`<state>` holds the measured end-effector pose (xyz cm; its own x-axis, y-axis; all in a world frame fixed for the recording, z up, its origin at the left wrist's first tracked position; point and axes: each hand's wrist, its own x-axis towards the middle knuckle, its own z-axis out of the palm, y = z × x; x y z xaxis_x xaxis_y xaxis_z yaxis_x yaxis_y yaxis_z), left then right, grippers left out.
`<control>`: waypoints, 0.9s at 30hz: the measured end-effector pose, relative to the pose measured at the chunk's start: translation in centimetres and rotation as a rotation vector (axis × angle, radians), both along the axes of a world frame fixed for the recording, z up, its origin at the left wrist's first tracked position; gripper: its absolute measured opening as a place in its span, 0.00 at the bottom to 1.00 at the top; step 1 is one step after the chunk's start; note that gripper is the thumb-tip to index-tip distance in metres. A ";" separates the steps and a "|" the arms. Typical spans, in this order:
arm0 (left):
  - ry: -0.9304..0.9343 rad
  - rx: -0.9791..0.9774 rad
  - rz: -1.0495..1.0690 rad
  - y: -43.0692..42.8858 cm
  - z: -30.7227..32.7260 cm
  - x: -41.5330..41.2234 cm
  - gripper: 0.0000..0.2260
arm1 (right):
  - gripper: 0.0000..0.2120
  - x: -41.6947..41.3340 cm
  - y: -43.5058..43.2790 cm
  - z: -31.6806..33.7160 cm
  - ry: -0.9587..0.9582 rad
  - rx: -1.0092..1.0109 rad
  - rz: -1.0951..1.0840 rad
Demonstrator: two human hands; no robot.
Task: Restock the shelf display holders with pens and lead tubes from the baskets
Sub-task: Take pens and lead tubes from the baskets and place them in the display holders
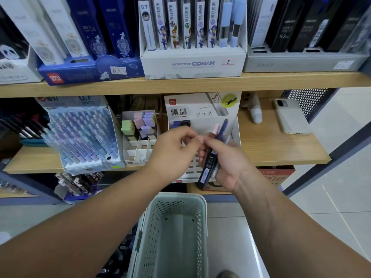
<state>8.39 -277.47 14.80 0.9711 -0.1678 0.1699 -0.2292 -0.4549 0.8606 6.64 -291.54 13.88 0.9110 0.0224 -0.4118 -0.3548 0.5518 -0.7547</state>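
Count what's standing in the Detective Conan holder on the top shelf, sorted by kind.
In the Detective Conan holder:
white character-printed cases: 6
light blue tubes: 2
Total: 8

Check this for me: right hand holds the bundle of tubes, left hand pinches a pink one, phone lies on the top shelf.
Wrong shelf: the head view shows the phone on the lower shelf, not the top. Otherwise right: right hand holds the bundle of tubes, left hand pinches a pink one.
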 end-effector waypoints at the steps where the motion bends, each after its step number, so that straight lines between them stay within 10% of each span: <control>1: 0.087 -0.124 0.023 -0.2 -0.1 -0.1 0.04 | 0.04 -0.2 0.1 0.0 -0.012 -0.052 0.085; 15: 0.429 -0.396 0.175 2.0 0.5 -0.4 0.07 | 0.05 -1.4 0.8 0.7 -0.077 -0.168 0.425; 27: 0.304 -0.343 0.201 11.1 3.8 0.1 0.09 | 0.04 -0.9 4.2 0.6 -0.005 -0.287 0.321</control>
<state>8.45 -266.32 18.62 0.9926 0.0433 -0.1134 0.1185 -0.1435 0.9825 5.78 -287.39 14.46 0.8787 0.1900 -0.4379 -0.4697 0.1813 -0.8640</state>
